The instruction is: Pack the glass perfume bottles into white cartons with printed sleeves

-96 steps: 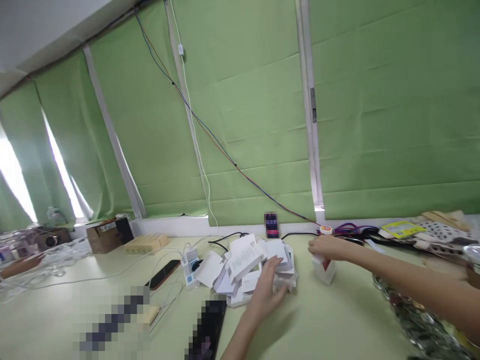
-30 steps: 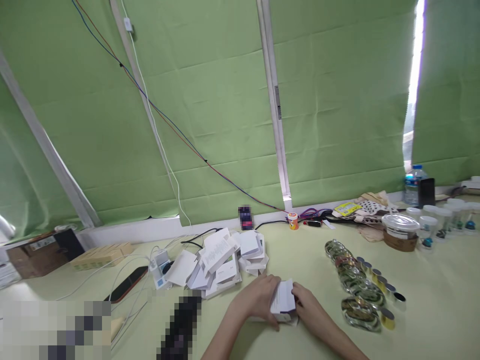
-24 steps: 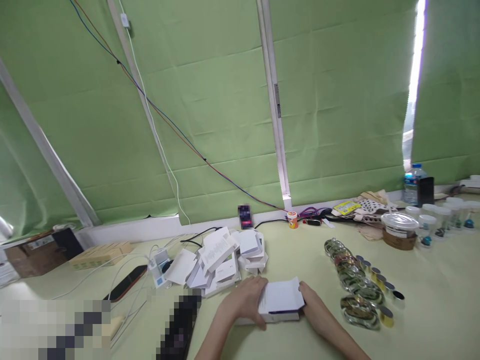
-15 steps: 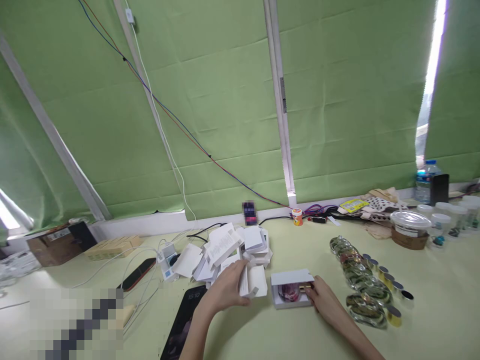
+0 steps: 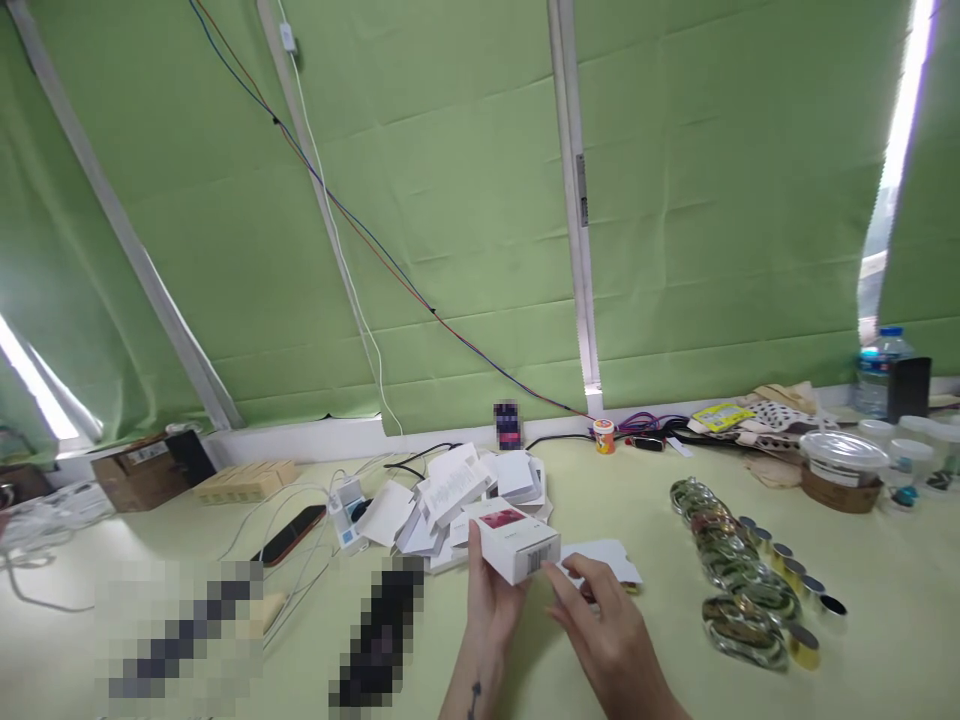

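My left hand [image 5: 493, 590] grips a small white carton [image 5: 517, 540] with a pink picture on top and a barcode on its end. The carton is tilted above the table. My right hand [image 5: 604, 625] has its thumb and fingertips bent together at the carton's barcode end; their exact hold is partly hidden. Behind that hand lies an open white box [image 5: 611, 558], where a reddish bottle with a gold cap partly shows. A pile of white cartons and flaps [image 5: 450, 500] lies just beyond my left hand.
Rows of glass bottles [image 5: 742, 630] and gold caps [image 5: 804, 645] stand at right. A pixelated dark phone shape [image 5: 379, 635] lies at left, near white cables and another phone [image 5: 291, 535]. An orange tub [image 5: 604, 436], a round plastic container [image 5: 841, 465] and cups line the back.
My left hand has picked up the white carton from the pile and brought it right and nearer. My right hand has left the open box's bottle cap and moved to the carton's end.
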Demonstrator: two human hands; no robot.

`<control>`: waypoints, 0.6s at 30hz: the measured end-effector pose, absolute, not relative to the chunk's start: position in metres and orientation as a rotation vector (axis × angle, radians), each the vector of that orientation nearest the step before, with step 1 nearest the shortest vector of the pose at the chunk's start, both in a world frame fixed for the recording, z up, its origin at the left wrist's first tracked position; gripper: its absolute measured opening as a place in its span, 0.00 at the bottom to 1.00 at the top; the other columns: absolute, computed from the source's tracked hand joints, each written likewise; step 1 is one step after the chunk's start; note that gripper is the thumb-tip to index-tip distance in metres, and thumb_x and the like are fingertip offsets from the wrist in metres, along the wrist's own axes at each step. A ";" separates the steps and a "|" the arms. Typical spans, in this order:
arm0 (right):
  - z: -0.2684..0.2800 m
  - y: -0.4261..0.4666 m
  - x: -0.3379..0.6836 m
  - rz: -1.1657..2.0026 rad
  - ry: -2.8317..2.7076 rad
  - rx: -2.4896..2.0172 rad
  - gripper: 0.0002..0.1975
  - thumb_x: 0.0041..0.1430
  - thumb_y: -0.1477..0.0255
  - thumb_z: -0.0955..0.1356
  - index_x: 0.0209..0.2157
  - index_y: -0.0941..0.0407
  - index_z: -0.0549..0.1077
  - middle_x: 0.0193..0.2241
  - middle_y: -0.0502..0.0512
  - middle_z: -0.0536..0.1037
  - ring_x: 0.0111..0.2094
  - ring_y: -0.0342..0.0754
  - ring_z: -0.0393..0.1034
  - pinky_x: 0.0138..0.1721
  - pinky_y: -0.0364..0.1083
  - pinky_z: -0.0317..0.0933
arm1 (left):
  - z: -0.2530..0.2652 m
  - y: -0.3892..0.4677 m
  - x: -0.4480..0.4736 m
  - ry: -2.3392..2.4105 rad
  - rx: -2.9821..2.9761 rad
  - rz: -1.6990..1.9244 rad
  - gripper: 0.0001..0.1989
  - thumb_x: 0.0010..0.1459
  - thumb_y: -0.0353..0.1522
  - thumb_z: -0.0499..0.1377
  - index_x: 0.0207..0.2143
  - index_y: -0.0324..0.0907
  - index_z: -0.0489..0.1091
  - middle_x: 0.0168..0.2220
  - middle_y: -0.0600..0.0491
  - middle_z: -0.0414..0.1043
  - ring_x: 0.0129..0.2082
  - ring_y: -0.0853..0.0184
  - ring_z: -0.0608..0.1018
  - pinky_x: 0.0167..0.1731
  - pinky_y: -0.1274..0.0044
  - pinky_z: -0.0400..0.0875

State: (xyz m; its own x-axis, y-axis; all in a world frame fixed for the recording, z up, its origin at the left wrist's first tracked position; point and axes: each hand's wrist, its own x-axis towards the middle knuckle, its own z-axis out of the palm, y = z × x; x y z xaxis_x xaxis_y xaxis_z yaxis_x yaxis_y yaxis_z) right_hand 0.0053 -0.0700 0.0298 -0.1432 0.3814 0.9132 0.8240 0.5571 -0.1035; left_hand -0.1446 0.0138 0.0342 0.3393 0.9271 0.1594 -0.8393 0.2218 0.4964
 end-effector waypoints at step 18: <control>0.026 -0.043 -0.003 -0.414 -1.742 -1.109 0.15 0.64 0.77 0.57 0.25 0.54 0.67 0.23 0.52 0.72 0.23 0.46 0.67 0.25 0.43 0.58 | 0.034 0.001 -0.131 0.827 0.742 1.482 0.22 0.53 0.50 0.58 0.41 0.43 0.69 0.38 0.46 0.76 0.40 0.57 0.78 0.37 0.68 0.74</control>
